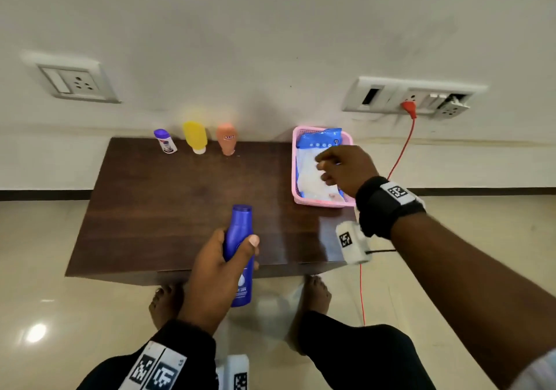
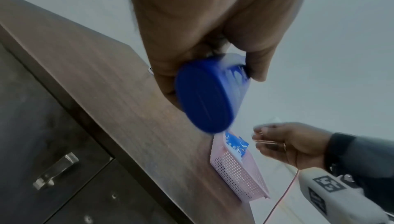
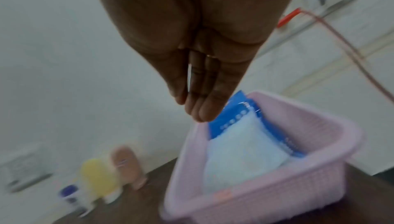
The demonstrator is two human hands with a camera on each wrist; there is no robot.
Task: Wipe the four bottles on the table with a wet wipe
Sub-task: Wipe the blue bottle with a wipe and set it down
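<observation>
My left hand (image 1: 237,254) grips a tall blue bottle (image 1: 240,230) over the front edge of the dark wooden table (image 1: 156,209); the left wrist view shows its oval base (image 2: 202,99). Three more bottles stand at the back edge: a small white one with a purple cap (image 1: 165,142), a yellow one (image 1: 195,137) and an orange one (image 1: 226,141). My right hand (image 1: 328,164) hovers with straight fingers (image 3: 196,108) and holds nothing. Below it, a blue wet wipe pack (image 1: 317,144) with white wipes showing lies in a pink basket (image 1: 319,202).
The basket stands at the table's right edge. A red cable (image 1: 403,149) hangs from a wall socket (image 1: 415,97) down past the right side of the table. My bare feet (image 1: 316,293) are under the front edge. A drawer handle (image 2: 55,172) is on the table's front.
</observation>
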